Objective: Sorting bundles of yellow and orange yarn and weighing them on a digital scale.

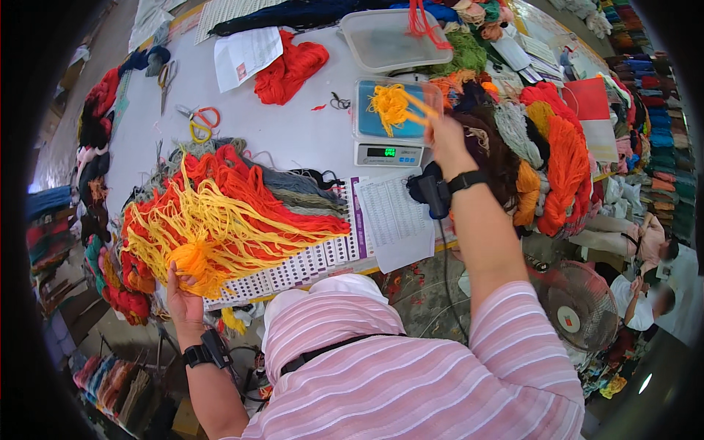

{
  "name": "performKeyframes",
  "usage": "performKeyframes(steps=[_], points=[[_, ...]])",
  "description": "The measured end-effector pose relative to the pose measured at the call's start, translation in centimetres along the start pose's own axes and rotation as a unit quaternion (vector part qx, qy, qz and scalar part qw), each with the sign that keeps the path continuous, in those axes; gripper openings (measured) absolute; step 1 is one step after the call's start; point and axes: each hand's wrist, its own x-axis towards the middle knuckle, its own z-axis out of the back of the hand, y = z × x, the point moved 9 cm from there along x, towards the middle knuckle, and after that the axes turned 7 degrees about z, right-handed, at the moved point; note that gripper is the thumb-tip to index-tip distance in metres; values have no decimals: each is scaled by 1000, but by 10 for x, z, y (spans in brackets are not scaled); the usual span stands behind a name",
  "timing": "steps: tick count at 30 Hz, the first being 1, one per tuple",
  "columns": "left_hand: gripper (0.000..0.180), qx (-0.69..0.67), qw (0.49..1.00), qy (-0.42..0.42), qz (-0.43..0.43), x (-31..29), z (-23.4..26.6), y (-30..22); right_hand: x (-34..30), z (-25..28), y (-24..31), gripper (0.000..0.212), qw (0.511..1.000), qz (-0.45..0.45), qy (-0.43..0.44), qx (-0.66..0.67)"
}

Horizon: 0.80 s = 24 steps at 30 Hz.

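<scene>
My left hand [183,297] is closed around a bundle of orange-yellow yarn [192,262] at the table's near left edge. Beside it, a wide pile of yellow yarn strands [220,213] lies over red-orange yarn [238,176]. Farther right, my right hand [444,138] grips orange-yellow yarn strands [419,110], slightly blurred, that reach across the clear plastic tray [357,110]. More yellow yarn [389,105] lies in that tray, on a digital scale [380,155] with a lit green display. The fingertips of both hands are partly hidden.
Printed sheets [392,213] lie below the scale. Scissors with red and yellow handles [198,123] and metal scissors [167,77] rest at the left. An empty plastic tub [396,40] stands behind the scale. Yarn skeins [565,161] crowd the right; a fan [576,304] stands beyond.
</scene>
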Motion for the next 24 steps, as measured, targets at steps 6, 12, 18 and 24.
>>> performKeyframes(steps=[6,12,18,24], points=[[26,26,999,-34,-17,-9,2,-15,-43,31,-147,17,927,-225,-128,272],[26,57,998,-33,2,-2,-1,-12,-45,53,-144,16,958,-173,-108,202],[26,135,989,22,54,-5,-30,4,-34,45,-141,17,960,-173,-108,190],[27,186,981,19,52,-18,-52,9,-28,37,-143,18,960,-181,-108,182]])
